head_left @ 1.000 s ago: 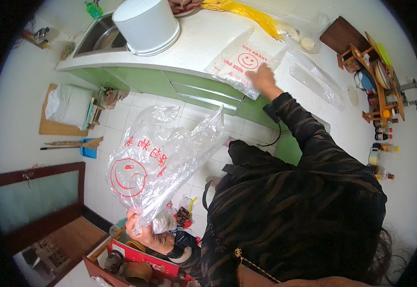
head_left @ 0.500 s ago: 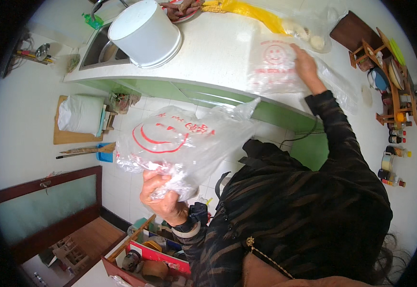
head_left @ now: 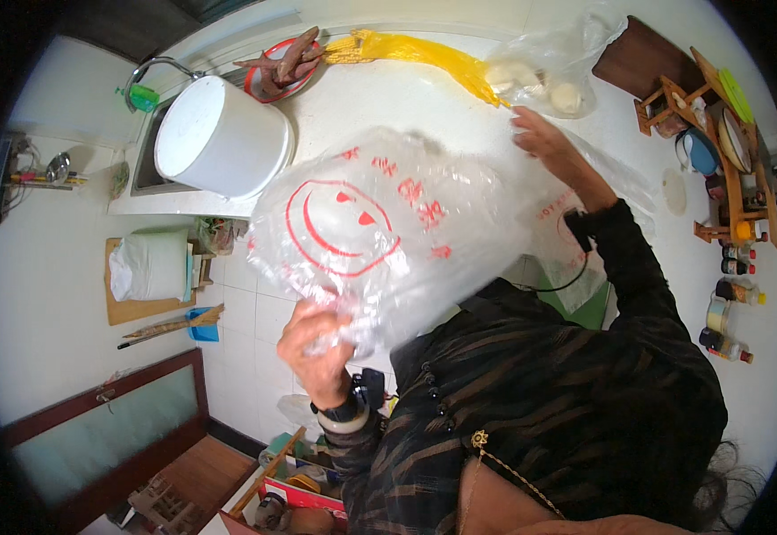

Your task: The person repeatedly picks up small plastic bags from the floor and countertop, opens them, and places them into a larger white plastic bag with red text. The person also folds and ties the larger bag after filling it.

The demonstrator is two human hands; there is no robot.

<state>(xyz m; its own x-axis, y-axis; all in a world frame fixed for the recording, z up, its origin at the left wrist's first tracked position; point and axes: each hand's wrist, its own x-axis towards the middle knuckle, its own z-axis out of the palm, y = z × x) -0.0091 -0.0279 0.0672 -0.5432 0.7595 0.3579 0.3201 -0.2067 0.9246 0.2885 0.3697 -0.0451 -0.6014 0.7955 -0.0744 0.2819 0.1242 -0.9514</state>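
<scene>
My left hand (head_left: 317, 349) is closed on the gathered edge of a clear plastic bag (head_left: 344, 227) printed with a red smiling face and red lettering. The bag spreads, crumpled, between my body and the counter, covering part of the counter's edge. Above the far counter, my right hand (head_left: 553, 150) has its fingers apart with nothing visible in them. Its fingertips are nearest the twisted tail of a yellow plastic bag (head_left: 433, 58); contact cannot be told. Under the right forearm, a second clear printed bag (head_left: 567, 241) hangs over the counter's front edge.
A white bucket (head_left: 214, 138) stands by the sink (head_left: 148, 153). Brown root vegetables (head_left: 295, 58) lie on a red-rimmed plate. Pale round items (head_left: 567, 98) sit in a clear bag at the back. Wooden racks (head_left: 740, 178) and several bottles (head_left: 727, 343) stand at right.
My left hand's bag is raised and spread wider, now overlapping the counter. My right hand has left the second bag and is near the yellow one. That second bag now droops off the edge.
</scene>
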